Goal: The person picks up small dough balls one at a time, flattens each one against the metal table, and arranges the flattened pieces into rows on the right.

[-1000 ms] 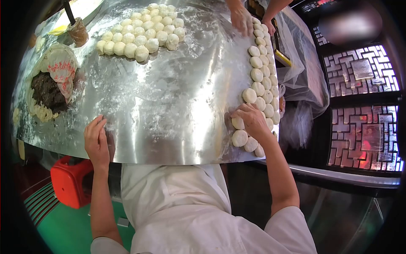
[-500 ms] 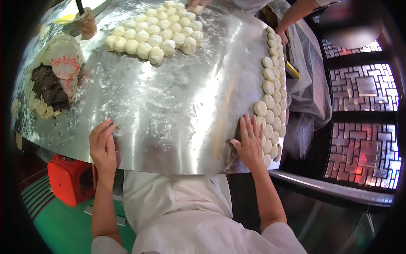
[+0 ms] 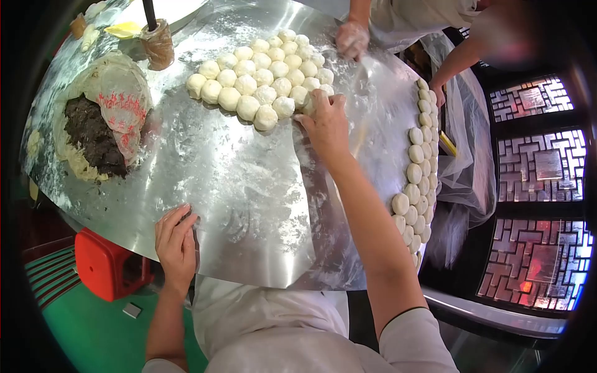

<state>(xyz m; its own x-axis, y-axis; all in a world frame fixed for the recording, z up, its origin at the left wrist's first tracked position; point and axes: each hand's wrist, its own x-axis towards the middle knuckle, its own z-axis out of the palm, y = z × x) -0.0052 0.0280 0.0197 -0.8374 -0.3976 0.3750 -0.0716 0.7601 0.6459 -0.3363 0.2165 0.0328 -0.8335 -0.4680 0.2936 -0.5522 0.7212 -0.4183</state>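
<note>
Your right hand [image 3: 324, 121] is at the dough balls [image 3: 261, 78], far centre of the floured steel table [image 3: 249, 186].
Fingers curl over the cluster's right edge; grip unclear. Your left hand [image 3: 177, 239] lies flat, open, on the near rim. Dough looks soft, light, dent-prone: pinch low, gently. Opened bag [image 3: 121, 93] holds dark paste [image 3: 93, 133]; brown cup [image 3: 157, 46] holds a stick [image 3: 149, 12].

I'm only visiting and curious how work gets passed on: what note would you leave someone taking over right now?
Left hand: open, flat on the metal table near its front edge.
Right hand: stretched out, fingertips on the right end of the dough balls; grip unclear.
Done: flattened pieces lined along the table's right edge.
Left: the heap of balls, all round. A co-worker's hand is beyond it.
</note>
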